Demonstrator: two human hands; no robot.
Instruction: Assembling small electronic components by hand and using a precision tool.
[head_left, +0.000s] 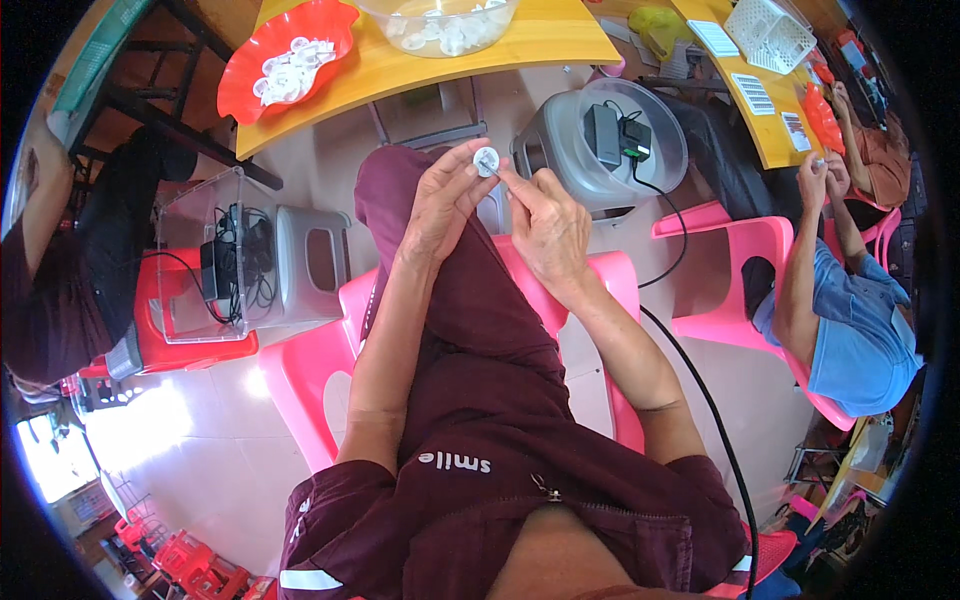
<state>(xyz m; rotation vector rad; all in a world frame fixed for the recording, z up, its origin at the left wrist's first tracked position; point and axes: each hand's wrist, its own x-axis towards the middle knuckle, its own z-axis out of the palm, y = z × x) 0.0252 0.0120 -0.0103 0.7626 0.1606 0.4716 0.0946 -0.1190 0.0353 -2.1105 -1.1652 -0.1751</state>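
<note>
Yellow table [562,35] above pale tiles [225,410]; left hand [440,205] pinches a white disc [486,161] (right hand [550,225] at its rim, grip unclear).

Disc [486,162] in left hand [445,200] before table [565,35] (dish [243,70] atop, left of bowl [490,38]).

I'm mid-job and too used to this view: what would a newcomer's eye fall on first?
Probably the red dish of white pieces at upper left, on the yellow table. Next, the pink chair showing on both sides of the maroon trousers. Smaller but central is the white disc pinched in the left hand, right hand close beside it.
</note>
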